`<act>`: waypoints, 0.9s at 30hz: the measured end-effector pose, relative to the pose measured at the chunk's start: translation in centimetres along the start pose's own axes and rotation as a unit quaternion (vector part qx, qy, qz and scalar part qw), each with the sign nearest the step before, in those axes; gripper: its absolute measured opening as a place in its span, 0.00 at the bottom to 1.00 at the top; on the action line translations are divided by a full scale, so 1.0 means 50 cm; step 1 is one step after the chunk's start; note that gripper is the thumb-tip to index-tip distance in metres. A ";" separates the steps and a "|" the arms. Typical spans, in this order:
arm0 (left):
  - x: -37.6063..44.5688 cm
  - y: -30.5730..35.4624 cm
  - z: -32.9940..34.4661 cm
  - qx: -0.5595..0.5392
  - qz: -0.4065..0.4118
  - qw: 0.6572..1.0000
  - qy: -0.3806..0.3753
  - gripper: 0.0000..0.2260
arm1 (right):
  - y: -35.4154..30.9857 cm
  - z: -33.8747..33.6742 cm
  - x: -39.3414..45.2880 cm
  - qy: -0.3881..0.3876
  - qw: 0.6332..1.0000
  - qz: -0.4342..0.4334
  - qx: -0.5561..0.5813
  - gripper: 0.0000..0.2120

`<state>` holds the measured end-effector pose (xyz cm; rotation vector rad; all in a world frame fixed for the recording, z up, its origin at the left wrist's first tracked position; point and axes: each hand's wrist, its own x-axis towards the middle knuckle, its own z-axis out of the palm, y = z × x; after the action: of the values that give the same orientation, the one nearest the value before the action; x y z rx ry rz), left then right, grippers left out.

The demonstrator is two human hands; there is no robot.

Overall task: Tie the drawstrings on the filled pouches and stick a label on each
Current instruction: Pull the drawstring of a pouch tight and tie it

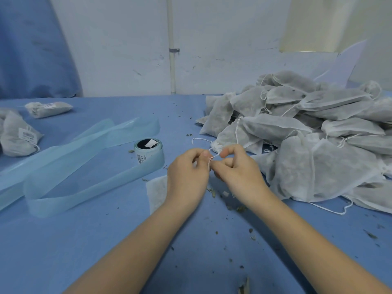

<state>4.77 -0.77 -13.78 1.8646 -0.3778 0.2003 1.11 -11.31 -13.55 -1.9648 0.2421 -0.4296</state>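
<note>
1. Both hands are up at centre, close together: the left hand (187, 166) pinches the white drawstring (212, 157) between thumb and fingers, and the right hand (237, 168) pinches the same string just beside it, fingers curled.
2. That string runs up to the gathered neck of one filled pouch (233, 136), which lies on the blue surface (106, 240) just beyond the hands, at the near left edge of the big heap. A loose loop of its string curls off to the left.
3. The heap of filled pouches (314, 132) fills the right side, white non-woven bags with dark contents, strings trailing; too many overlap to count exactly, well over a dozen.
4. Left of the hands stands one label roll (148, 152), pale blue backing, with black print on the label facing us; the characters are too small to read.
5. From the roll, a long spent backing strip (70, 164) loops across the left of the surface.
6. Far left, three labelled pouches show: one at the far left (48, 109) and one nearer (18, 139), each wearing a white sticker with unreadable print, plus a third cut off at the edge.
7. A flat white piece of fabric (157, 193) peeks from under the left wrist.
8. Dried herb crumbs (212, 193) scatter near the hands.
</note>
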 end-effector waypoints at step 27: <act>-0.019 -0.007 0.006 0.194 0.152 0.969 0.024 0.09 | -0.010 -0.046 0.003 -0.047 0.979 0.113 0.162 0.03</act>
<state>3.98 -0.80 -14.52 2.1727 -0.6250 0.5602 0.32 -13.06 -12.19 -1.6121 0.3120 -0.2113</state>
